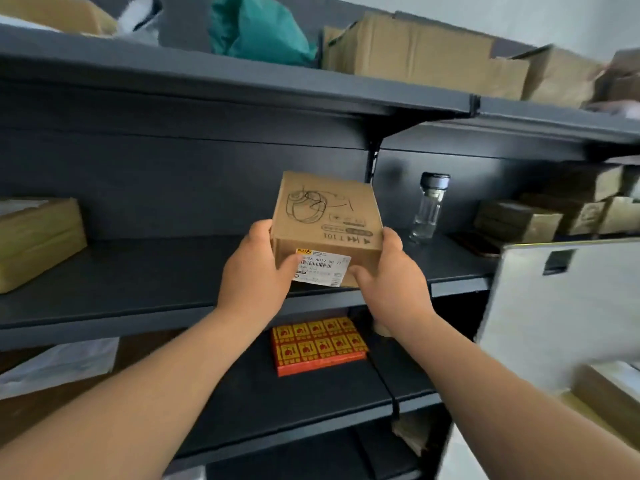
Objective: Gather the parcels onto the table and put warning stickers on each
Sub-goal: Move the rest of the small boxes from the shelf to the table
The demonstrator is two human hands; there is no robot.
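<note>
A small brown cardboard parcel point(327, 216) with a line drawing on top and a white shipping label on its near face is held just above the front of the dark middle shelf point(138, 282). My left hand point(254, 275) grips its left side, thumb on the label. My right hand point(388, 278) grips its right side and lower corner. Another brown parcel point(38, 240) lies at the shelf's left end.
A clear bottle with a dark cap point(427, 206) stands right of the parcel. Stacked brown boxes point(554, 209) sit at the far right. Open cartons point(426, 57) and a green bag point(259, 29) fill the top shelf. A red-and-yellow box point(318, 344) lies on the lower shelf. A white panel point(561, 306) juts in at right.
</note>
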